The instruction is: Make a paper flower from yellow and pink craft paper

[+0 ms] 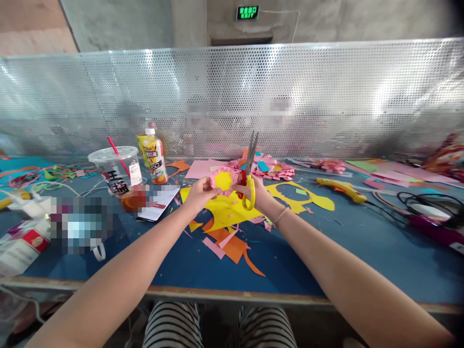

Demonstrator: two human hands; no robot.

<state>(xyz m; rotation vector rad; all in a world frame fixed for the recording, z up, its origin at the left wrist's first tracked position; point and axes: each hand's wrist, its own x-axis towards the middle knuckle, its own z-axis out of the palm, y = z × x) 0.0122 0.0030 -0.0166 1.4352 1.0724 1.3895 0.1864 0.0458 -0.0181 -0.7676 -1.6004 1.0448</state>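
I see both hands up over the blue table (362, 261), close together. Left hand (198, 192) pinches the pink and yellow paper flower (224, 180) at its left edge, fingers closed on it. Right hand (258, 192) grips the scissors (249, 169) by the yellow and red handles, fingers through the loops, blades pointing up and slightly parted, just right of the flower and touching or nearly touching its rim; I cannot tell which. A thin bracelet (280, 216) sits on the right wrist.

Directly under the hands lies a yellow paper sheet (224, 210) with cut-out holes, and nearer me orange and pink scraps (232, 246). Beyond the right hand is a heap of pink paper flowers (279, 169). Well right of the right hand lies a yellow glue gun (340, 188). Left of the left hand stand a plastic cup (116, 174) with a red straw and a juice bottle (155, 157).
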